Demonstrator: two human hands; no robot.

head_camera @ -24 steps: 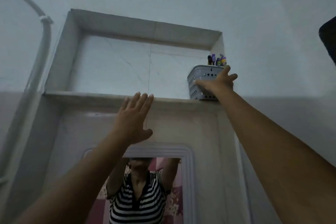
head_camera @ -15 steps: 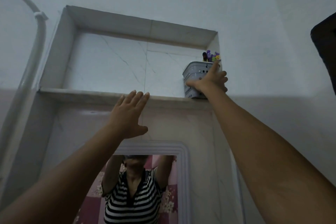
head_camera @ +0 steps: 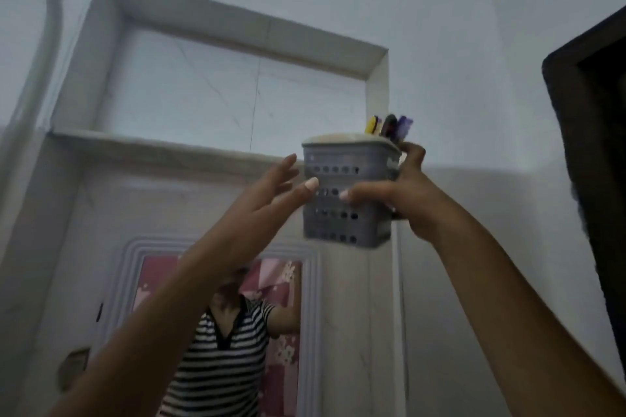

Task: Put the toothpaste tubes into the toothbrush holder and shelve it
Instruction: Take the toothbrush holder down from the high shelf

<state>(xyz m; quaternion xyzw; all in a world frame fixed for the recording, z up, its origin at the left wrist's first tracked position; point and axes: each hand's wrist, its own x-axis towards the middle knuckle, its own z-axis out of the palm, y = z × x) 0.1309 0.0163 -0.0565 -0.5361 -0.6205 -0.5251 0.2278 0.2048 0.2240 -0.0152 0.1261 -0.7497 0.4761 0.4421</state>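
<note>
The grey toothbrush holder [head_camera: 349, 195] is held in the air below the shelf [head_camera: 152, 145], gripped by the right hand [head_camera: 403, 200]; the left hand [head_camera: 271, 196] is spread beside it. Toothpaste loading seems pending, so lowering it is called for.

Right hand [head_camera: 406, 200] grips holder [head_camera: 349, 200] below shelf [head_camera: 152, 145].
</note>
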